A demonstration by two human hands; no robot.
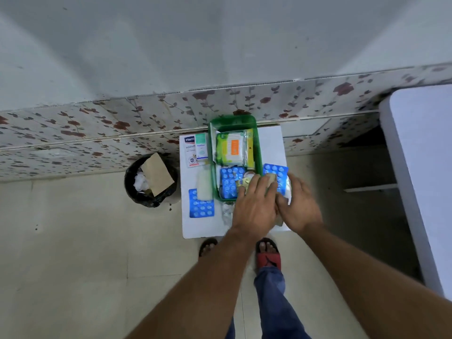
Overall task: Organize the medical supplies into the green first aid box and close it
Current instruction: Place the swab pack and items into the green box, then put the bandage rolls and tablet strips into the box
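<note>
The green first aid box (233,122) stands open on a small white table (203,228). Inside lie a green-and-white packet with an orange label (231,148) and a blue blister pack (228,183). My left hand (254,206) rests flat over the box's near right corner, covering a yellowish packet (242,183). My right hand (299,206) sits just right of it, on a blue blister pack (276,173) and something white; whether it grips them I cannot tell. Left of the box lie a white Hansaplast box (189,151), a small white-green box (201,149), a pale roll (204,185) and another blue blister pack (201,203).
A black bin (137,192) with cardboard and white waste stands on the floor left of the table. A floral-tiled wall base runs behind. A white surface (425,167) fills the right side. My feet in sandals are below the table's near edge.
</note>
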